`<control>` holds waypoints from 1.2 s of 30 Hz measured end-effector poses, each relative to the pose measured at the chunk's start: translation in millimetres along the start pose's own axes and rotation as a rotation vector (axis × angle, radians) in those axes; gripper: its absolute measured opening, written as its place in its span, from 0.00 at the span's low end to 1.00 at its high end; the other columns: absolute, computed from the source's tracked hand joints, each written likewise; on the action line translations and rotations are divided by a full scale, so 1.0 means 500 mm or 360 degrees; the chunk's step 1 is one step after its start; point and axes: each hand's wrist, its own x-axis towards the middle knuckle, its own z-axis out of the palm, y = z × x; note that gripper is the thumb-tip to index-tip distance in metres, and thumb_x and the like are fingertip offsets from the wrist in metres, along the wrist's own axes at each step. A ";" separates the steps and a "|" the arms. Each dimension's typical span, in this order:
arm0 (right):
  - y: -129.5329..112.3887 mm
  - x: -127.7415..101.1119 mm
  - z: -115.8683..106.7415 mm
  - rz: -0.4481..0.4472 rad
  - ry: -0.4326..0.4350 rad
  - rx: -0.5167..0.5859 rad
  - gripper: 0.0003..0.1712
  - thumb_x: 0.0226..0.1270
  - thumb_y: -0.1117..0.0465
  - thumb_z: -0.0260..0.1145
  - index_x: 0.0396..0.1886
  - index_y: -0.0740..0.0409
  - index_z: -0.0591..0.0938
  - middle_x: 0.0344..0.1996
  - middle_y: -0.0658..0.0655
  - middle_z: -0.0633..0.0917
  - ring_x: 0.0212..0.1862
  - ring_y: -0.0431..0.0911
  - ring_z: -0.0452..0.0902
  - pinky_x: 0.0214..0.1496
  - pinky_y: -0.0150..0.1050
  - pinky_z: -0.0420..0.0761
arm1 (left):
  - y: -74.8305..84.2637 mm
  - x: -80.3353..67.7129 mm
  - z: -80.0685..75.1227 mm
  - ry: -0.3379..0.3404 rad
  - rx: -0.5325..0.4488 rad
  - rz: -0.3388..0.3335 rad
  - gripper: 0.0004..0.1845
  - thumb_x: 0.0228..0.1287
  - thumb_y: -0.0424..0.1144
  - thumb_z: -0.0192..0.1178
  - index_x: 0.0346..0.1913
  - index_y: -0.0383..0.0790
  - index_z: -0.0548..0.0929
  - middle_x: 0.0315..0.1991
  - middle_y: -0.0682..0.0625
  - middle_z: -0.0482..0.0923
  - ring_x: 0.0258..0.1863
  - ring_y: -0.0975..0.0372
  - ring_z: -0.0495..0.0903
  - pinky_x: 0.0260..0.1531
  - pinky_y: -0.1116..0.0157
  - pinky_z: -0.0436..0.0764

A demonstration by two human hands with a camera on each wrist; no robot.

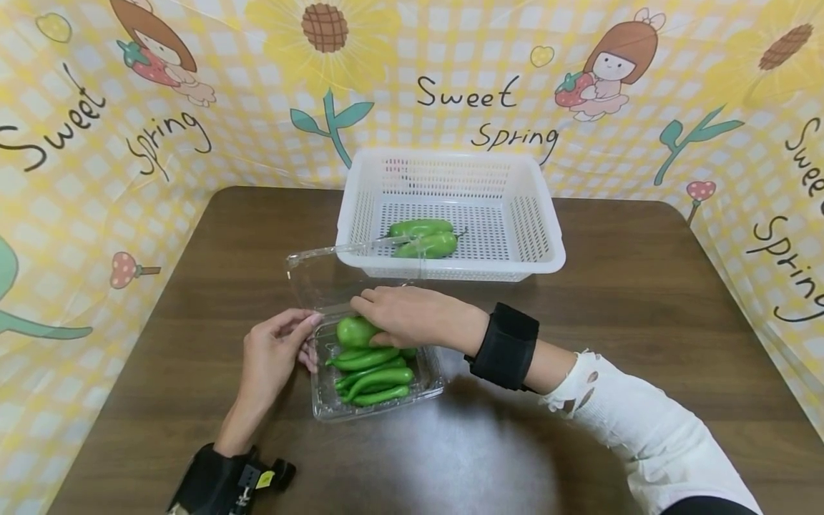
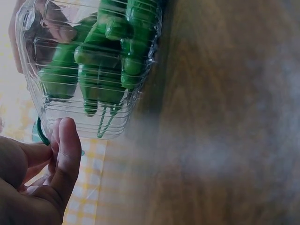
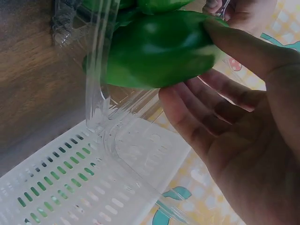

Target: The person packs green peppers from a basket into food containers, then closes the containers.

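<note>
Looking down and forward from head height, taking in the whole brown table [image 1: 611, 300], the white basket [image 1: 450, 207] and both hands. Peering from the left wrist, very close, sideways at the clear plastic box [image 2: 89, 70] of green peppers [image 2: 110, 56]. Pointing from the right wrist, closer yet, at one pepper [image 3: 159, 51] and basket mesh [image 3: 56, 187]. Sharing the box across all three.

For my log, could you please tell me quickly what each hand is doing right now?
Left hand: fingers pinch the clear box rim.
Right hand: fingers curled round a green pepper.
</note>
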 end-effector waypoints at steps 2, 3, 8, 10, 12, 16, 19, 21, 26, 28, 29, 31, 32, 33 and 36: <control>0.001 -0.001 0.001 0.0000 0.0011 -0.0003 0.25 0.72 0.48 0.64 0.59 0.57 0.72 0.50 0.55 0.79 0.49 0.45 0.79 0.51 0.39 0.83 | 0.000 0.000 0.000 -0.0002 -0.0004 0.0001 0.11 0.69 0.42 0.62 0.43 0.36 0.86 0.22 0.36 0.83 0.11 0.57 0.80 0.14 0.60 0.83; 0.002 -0.002 0.002 -0.0002 0.0017 -0.0003 0.25 0.72 0.48 0.64 0.60 0.57 0.72 0.50 0.55 0.79 0.49 0.45 0.79 0.51 0.39 0.83 | 0.000 0.000 0.000 -0.0002 -0.0007 0.0002 0.11 0.69 0.42 0.62 0.43 0.36 0.86 0.23 0.36 0.83 0.11 0.57 0.80 0.14 0.60 0.83; 0.004 -0.005 0.006 0.0010 0.0062 -0.0046 0.25 0.71 0.47 0.64 0.59 0.57 0.74 0.48 0.54 0.79 0.47 0.45 0.79 0.48 0.38 0.84 | 0.000 0.000 0.001 -0.0006 0.0005 0.0000 0.12 0.69 0.42 0.62 0.43 0.35 0.86 0.23 0.35 0.83 0.11 0.57 0.81 0.14 0.60 0.84; 0.005 -0.006 0.008 0.0016 0.0084 -0.0084 0.25 0.71 0.46 0.64 0.57 0.57 0.75 0.46 0.54 0.80 0.46 0.45 0.78 0.47 0.38 0.84 | 0.000 0.000 0.002 -0.0006 0.0016 0.0001 0.12 0.69 0.42 0.62 0.43 0.36 0.86 0.23 0.36 0.83 0.11 0.58 0.81 0.14 0.60 0.84; 0.005 -0.007 0.009 0.0016 0.0111 -0.0120 0.24 0.71 0.45 0.64 0.56 0.57 0.76 0.44 0.53 0.80 0.45 0.45 0.79 0.46 0.38 0.84 | -0.001 0.001 0.002 -0.0006 0.0019 0.0000 0.11 0.69 0.42 0.62 0.43 0.36 0.86 0.23 0.36 0.83 0.11 0.58 0.81 0.14 0.60 0.84; 0.008 -0.010 0.013 0.0007 0.0141 -0.0170 0.24 0.70 0.46 0.64 0.55 0.57 0.77 0.43 0.53 0.79 0.44 0.45 0.78 0.45 0.38 0.84 | -0.001 0.001 0.002 0.0007 -0.0002 -0.0014 0.11 0.69 0.41 0.63 0.43 0.36 0.86 0.23 0.37 0.83 0.11 0.58 0.81 0.14 0.60 0.84; 0.012 -0.012 0.017 0.0003 0.0146 -0.0180 0.24 0.71 0.46 0.64 0.56 0.58 0.77 0.43 0.53 0.78 0.43 0.45 0.78 0.44 0.37 0.83 | -0.001 0.001 0.002 0.0019 -0.0019 -0.0028 0.11 0.68 0.41 0.63 0.43 0.36 0.86 0.23 0.39 0.83 0.12 0.58 0.81 0.15 0.60 0.84; 0.014 -0.013 0.019 -0.0005 0.0159 -0.0184 0.23 0.71 0.47 0.64 0.56 0.58 0.78 0.43 0.54 0.78 0.42 0.45 0.78 0.44 0.37 0.83 | -0.001 0.001 0.002 0.0024 -0.0024 -0.0029 0.11 0.68 0.41 0.63 0.43 0.36 0.86 0.23 0.40 0.83 0.12 0.58 0.81 0.15 0.60 0.84; 0.017 -0.017 0.020 -0.0033 0.0200 -0.0191 0.22 0.71 0.48 0.64 0.55 0.59 0.78 0.41 0.54 0.78 0.41 0.45 0.78 0.43 0.37 0.83 | -0.002 0.001 0.002 0.0025 -0.0038 -0.0018 0.11 0.68 0.41 0.63 0.43 0.35 0.86 0.23 0.39 0.82 0.12 0.58 0.81 0.14 0.59 0.84; 0.017 -0.017 0.019 -0.0040 0.0201 -0.0187 0.22 0.71 0.48 0.64 0.55 0.59 0.77 0.41 0.54 0.79 0.41 0.45 0.78 0.43 0.37 0.83 | -0.002 0.000 0.001 0.0025 -0.0036 -0.0019 0.12 0.68 0.41 0.64 0.43 0.35 0.86 0.23 0.39 0.82 0.12 0.58 0.81 0.14 0.60 0.84; 0.017 -0.017 0.019 -0.0043 0.0200 -0.0184 0.22 0.71 0.48 0.64 0.55 0.59 0.77 0.41 0.54 0.79 0.41 0.44 0.78 0.43 0.37 0.83 | -0.002 0.000 0.001 0.0024 -0.0033 -0.0020 0.12 0.68 0.42 0.64 0.43 0.35 0.86 0.23 0.39 0.82 0.12 0.58 0.82 0.15 0.60 0.84; 0.018 -0.018 0.018 -0.0045 0.0198 -0.0175 0.22 0.71 0.49 0.64 0.55 0.59 0.77 0.41 0.54 0.79 0.41 0.44 0.77 0.42 0.37 0.83 | -0.002 0.000 0.002 0.0024 -0.0025 -0.0019 0.12 0.68 0.42 0.63 0.43 0.35 0.86 0.23 0.38 0.83 0.12 0.58 0.82 0.15 0.60 0.84; 0.019 -0.018 0.018 -0.0047 0.0195 -0.0170 0.21 0.72 0.49 0.64 0.54 0.59 0.77 0.41 0.54 0.79 0.41 0.44 0.77 0.42 0.37 0.82 | -0.002 0.000 0.002 0.0025 -0.0021 -0.0017 0.12 0.68 0.42 0.63 0.43 0.35 0.86 0.23 0.39 0.83 0.12 0.58 0.82 0.15 0.60 0.84; 0.019 -0.018 0.018 -0.0048 0.0192 -0.0166 0.21 0.72 0.49 0.64 0.54 0.59 0.77 0.41 0.53 0.79 0.41 0.44 0.77 0.42 0.37 0.82 | -0.001 0.000 0.002 0.0027 -0.0017 -0.0014 0.12 0.68 0.42 0.63 0.43 0.35 0.86 0.23 0.39 0.82 0.12 0.58 0.82 0.15 0.60 0.84; 0.021 -0.018 0.018 -0.0055 0.0188 -0.0162 0.20 0.72 0.49 0.63 0.54 0.58 0.78 0.42 0.53 0.79 0.42 0.43 0.77 0.44 0.36 0.82 | -0.001 0.000 0.002 0.0030 -0.0006 -0.0009 0.12 0.68 0.43 0.63 0.43 0.36 0.86 0.23 0.39 0.82 0.12 0.58 0.82 0.15 0.60 0.84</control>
